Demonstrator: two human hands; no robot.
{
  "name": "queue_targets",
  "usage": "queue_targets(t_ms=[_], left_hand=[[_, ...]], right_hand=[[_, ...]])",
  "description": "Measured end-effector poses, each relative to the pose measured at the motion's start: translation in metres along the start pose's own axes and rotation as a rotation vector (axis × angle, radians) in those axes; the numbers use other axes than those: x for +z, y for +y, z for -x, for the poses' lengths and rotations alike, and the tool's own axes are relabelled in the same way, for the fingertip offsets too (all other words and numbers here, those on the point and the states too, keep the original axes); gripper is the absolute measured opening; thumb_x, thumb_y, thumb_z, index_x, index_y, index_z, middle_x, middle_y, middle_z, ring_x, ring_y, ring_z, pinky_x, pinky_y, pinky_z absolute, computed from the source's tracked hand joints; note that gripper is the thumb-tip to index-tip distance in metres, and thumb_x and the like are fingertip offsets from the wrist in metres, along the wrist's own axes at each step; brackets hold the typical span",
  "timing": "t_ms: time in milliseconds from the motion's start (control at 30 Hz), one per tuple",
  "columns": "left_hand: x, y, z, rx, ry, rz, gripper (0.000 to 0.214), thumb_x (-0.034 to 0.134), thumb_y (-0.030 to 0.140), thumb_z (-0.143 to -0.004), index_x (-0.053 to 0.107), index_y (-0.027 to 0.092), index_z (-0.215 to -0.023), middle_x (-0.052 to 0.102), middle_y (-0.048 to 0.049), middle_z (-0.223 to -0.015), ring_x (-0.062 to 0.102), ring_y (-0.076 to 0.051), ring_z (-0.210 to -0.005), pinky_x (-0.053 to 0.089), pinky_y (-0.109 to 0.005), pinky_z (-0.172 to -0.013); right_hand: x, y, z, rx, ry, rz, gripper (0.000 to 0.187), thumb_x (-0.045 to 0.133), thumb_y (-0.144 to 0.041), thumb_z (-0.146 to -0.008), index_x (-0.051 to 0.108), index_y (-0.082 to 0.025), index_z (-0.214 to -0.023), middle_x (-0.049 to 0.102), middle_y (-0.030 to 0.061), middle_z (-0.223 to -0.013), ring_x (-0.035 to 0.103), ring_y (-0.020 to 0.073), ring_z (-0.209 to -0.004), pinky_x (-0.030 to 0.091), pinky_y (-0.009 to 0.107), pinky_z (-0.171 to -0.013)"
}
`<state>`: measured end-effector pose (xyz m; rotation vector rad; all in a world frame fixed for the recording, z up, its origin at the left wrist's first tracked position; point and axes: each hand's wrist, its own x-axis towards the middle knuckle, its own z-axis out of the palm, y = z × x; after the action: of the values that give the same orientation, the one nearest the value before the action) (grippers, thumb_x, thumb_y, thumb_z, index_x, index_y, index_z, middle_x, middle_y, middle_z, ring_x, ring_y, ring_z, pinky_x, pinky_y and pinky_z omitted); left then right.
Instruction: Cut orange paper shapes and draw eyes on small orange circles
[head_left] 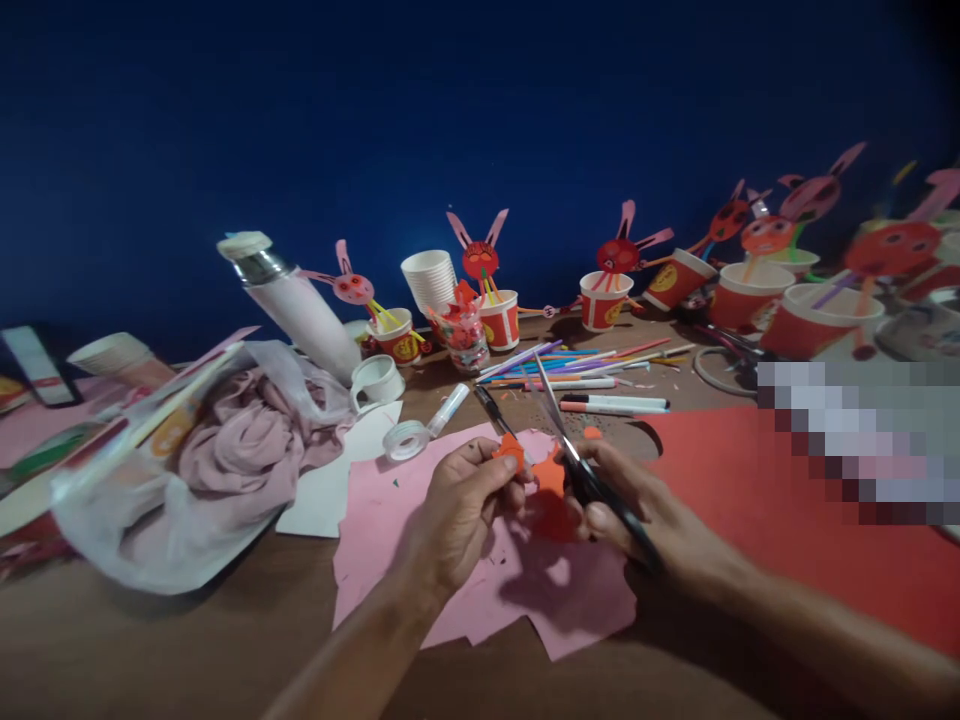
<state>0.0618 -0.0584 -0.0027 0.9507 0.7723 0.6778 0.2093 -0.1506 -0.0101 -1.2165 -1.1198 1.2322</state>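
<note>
My left hand (469, 500) pinches a small piece of orange paper (510, 455) between thumb and fingers. In my right hand (637, 500) are black-handled scissors (574, 450), their blades pointing up and away from me, just right of the orange piece. A larger orange-red paper scrap (551, 505) lies below and between my hands. Under both hands spreads a pink paper sheet (397, 545) with ragged, cut edges. Whether the blades touch any paper I cannot tell.
Clear tape (406, 440), a glue stick (448, 410) and markers (615, 404) lie beyond the pink sheet. Colourful sticks (562, 365) and rabbit-faced paper cups (500, 318) stand behind. Red paper (720, 500) is at right, a plastic bag (150, 540) and a flask (300, 310) at left.
</note>
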Motion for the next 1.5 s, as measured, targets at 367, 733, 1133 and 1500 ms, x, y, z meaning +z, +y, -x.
queue_targets(t_ms=[367, 733, 1133, 1500], left_hand=[[-0.003, 0.005, -0.001, 0.039, 0.012, 0.103, 0.017, 0.064, 0.018, -0.059, 0.055, 0.012, -0.072, 0.059, 0.0017, -0.053, 0.050, -0.006, -0.040, 0.043, -0.017, -0.042], [0.004, 0.000, 0.003, 0.011, 0.064, 0.112, 0.017, 0.063, 0.019, -0.058, 0.050, 0.014, -0.068, 0.059, 0.0022, -0.055, 0.049, -0.006, -0.041, 0.042, -0.017, -0.042], [0.005, -0.003, 0.005, 0.010, 0.041, 0.064, 0.012, 0.058, 0.017, -0.064, 0.051, 0.014, -0.073, 0.060, 0.0006, -0.057, 0.049, -0.007, -0.042, 0.043, -0.021, -0.045], [0.003, -0.003, 0.004, -0.003, 0.033, 0.058, 0.014, 0.060, 0.017, -0.062, 0.052, 0.014, -0.073, 0.059, 0.0018, -0.056, 0.048, -0.007, -0.042, 0.041, -0.021, -0.045]], right_hand=[[-0.002, 0.009, 0.000, 0.049, -0.200, 0.119, 0.042, 0.056, -0.057, -0.076, 0.049, -0.020, -0.095, 0.047, -0.0009, -0.074, 0.041, 0.0111, -0.063, 0.037, 0.024, -0.057], [0.004, 0.004, 0.001, 0.060, -0.186, 0.136, 0.044, 0.054, -0.060, -0.074, 0.052, -0.022, -0.097, 0.054, 0.0030, -0.083, 0.051, 0.0170, -0.075, 0.045, 0.029, -0.068], [0.004, 0.005, 0.001, 0.057, -0.184, 0.137, 0.049, 0.055, -0.061, -0.073, 0.053, -0.022, -0.101, 0.055, 0.0038, -0.084, 0.052, 0.0177, -0.077, 0.045, 0.029, -0.069], [0.005, 0.002, 0.000, 0.081, -0.197, 0.122, 0.051, 0.055, -0.062, -0.072, 0.050, -0.022, -0.103, 0.051, 0.0025, -0.080, 0.048, 0.0148, -0.069, 0.044, 0.027, -0.064]])
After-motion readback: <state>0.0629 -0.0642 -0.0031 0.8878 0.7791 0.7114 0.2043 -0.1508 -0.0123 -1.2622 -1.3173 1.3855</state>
